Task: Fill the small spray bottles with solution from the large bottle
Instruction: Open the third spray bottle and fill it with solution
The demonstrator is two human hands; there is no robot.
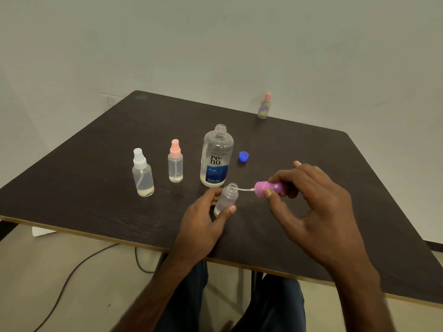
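Note:
The large clear solution bottle (217, 156) with a blue label stands uncapped at the table's middle. Its blue cap (243, 156) lies to its right. In front of it my left hand (203, 224) grips a small open clear bottle (226, 198), tilted a little. My right hand (311, 207) pinches a purple spray top (266, 188) held sideways; the tip of its thin white tube is at the small bottle's mouth. To the left stand a white-topped spray bottle (142, 173) and a pink-topped spray bottle (175, 161), each closed and holding some liquid.
The dark wooden table (96, 149) stands against a pale wall. A small pink-capped bottle (264, 106) stands at its far edge. A black cable (72, 271) runs over the floor at the lower left. My legs are under the table's near edge.

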